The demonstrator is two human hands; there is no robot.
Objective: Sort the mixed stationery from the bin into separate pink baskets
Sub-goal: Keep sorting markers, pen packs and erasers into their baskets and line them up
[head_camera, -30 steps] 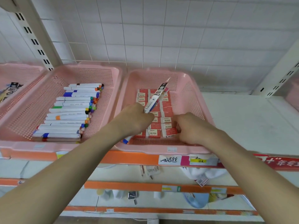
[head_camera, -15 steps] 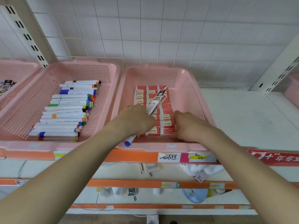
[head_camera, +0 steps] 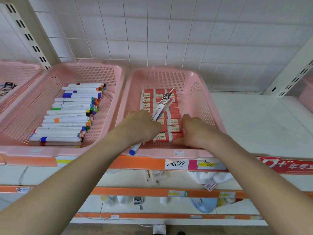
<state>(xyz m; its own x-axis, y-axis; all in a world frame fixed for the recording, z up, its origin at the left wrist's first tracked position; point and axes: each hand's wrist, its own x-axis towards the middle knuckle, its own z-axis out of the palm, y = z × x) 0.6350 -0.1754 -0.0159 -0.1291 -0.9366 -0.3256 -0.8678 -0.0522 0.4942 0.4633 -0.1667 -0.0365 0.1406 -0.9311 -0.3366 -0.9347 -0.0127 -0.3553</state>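
Observation:
Two pink mesh baskets stand on the orange-edged shelf. The right basket [head_camera: 201, 92] holds neat rows of red and white erasers [head_camera: 174, 122]. My left hand [head_camera: 140, 126] hovers over its front left part and grips a packaged pen [head_camera: 162, 106] together with a blue-capped marker [head_camera: 133, 150] that sticks out below the fist. My right hand [head_camera: 196, 131] reaches into the front right of the same basket, its curled fingers against the front row of erasers. The left basket [head_camera: 108, 72] contains several white markers [head_camera: 71, 116] with coloured caps.
A third pink basket [head_camera: 15, 77] at the far left holds dark packaged items. White shelf surface [head_camera: 257, 126] spreads right of the eraser basket, with another pink basket edge [head_camera: 306, 95] at the far right. Lower shelves carry bags, tags and bottles. White uprights flank the bay.
Both hands stay at the front of the eraser basket with barely any movement. The camera has tipped slightly, so the baskets sit a little lower in view.

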